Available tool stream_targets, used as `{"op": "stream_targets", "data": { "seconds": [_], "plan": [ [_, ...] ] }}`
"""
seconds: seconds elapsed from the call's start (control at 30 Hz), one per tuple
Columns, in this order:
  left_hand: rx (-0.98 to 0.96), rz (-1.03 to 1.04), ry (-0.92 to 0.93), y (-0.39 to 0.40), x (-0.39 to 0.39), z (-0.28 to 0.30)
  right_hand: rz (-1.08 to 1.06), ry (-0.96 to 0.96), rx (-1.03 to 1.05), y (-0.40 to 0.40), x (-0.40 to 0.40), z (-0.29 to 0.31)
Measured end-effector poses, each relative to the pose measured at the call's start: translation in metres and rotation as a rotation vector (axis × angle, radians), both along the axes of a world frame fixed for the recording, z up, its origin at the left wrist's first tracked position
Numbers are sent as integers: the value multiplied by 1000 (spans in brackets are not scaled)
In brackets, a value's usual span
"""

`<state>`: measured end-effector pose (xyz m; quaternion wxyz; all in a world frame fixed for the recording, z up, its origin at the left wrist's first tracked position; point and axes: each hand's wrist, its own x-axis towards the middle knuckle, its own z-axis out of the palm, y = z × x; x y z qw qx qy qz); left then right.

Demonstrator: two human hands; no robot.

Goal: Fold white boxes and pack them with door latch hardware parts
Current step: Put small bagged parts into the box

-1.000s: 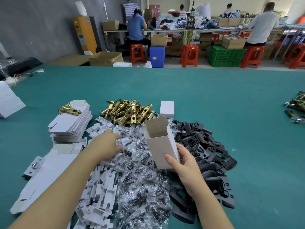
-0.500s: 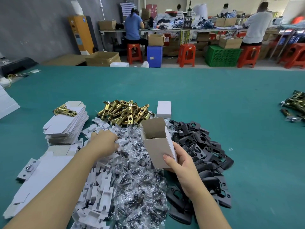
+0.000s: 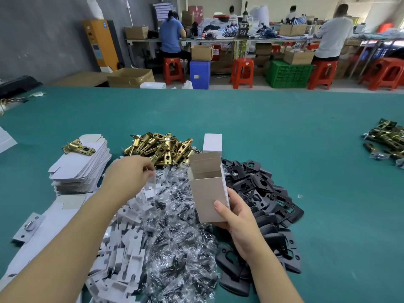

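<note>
My right hand (image 3: 239, 224) grips an upright folded white box (image 3: 207, 193) by its lower end, with the top flaps open. My left hand (image 3: 129, 173) pinches a small white cardboard insert (image 3: 150, 185), lifted just above the pile of white inserts (image 3: 122, 248). Between my hands lies a heap of small clear bags of black screws (image 3: 175, 237). A pile of brass latches (image 3: 161, 147) sits behind it. Black metal plates (image 3: 269, 204) lie to the right. Flat white box blanks (image 3: 80, 165) are stacked at the left, with one brass latch (image 3: 77, 147) on top.
A closed white box (image 3: 212, 142) stands behind the open one. More brass latches (image 3: 387, 138) lie at the right edge of the green table (image 3: 284, 132). A silver plate (image 3: 28, 226) rests on flat card at the left. People work at benches in the background.
My left hand has risen from the insert pile with one white insert pinched in its fingers. The box in my right hand stays nearly in place.
</note>
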<state>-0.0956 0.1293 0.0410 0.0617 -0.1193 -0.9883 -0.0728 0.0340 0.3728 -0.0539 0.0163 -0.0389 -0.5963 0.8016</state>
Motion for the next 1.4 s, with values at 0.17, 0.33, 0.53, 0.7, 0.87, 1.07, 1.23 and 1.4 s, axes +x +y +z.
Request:
{"op": "stream_targets", "data": {
  "seconds": [0.17,0.33,0.53,0.7,0.87,1.07,1.23,1.4],
  "plan": [
    [503,-207,248,19,23,36,-9,-12,-55,2,-1,0],
    [774,-338,166,49,41,54,3,-19,-72,1,0,1],
    [615,-418,70,76,44,46,25,1,-80,0,1,2],
    [381,-416,-6,91,45,44,61,21,-65,0,2,5],
    [110,-393,-104,101,44,49,79,32,-64,-2,2,3],
    [4,-290,-56,105,40,51,89,7,-54,-1,1,-2],
    [-29,-255,-24,105,35,48,92,-7,-57,-2,2,-4],
    [156,-241,123,108,39,49,87,-11,-58,-4,0,-7]
  ]
}}
